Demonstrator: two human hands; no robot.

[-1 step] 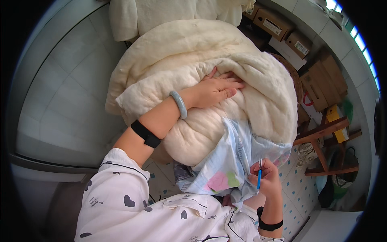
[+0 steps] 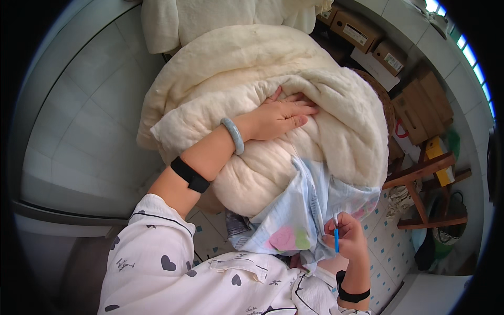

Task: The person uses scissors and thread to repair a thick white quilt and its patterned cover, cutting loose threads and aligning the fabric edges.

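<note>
A thick, cream-coloured cotton quilt filling [image 2: 252, 63] lies bundled in folds before me. My left hand [image 2: 278, 119] rests flat on it, fingers apart, some fingertips tucked by a fold. From under its near side hangs a light blue cloth [image 2: 283, 210] with a pink and green flower print. At the cloth's right part, my right hand [image 2: 347, 235] is closed around a slim tool with a blue handle [image 2: 336, 241] and a thin metal end pointing away from me. Its exact kind is too small to tell. The fingers of this hand are partly hidden.
Another pale padded cover [image 2: 220, 21] lies beyond the filling. Glass panels [image 2: 89, 115] stand at the left. Cardboard boxes [image 2: 354, 31] are stacked at the far right, with a wooden stool [image 2: 420, 170] on its side below. The floor [image 2: 386, 247] has small teal tiles.
My right hand has moved slightly toward me with the blue-handled tool, which now stands straighter. The cloth near it has shifted a little. My left hand has stayed in place.
</note>
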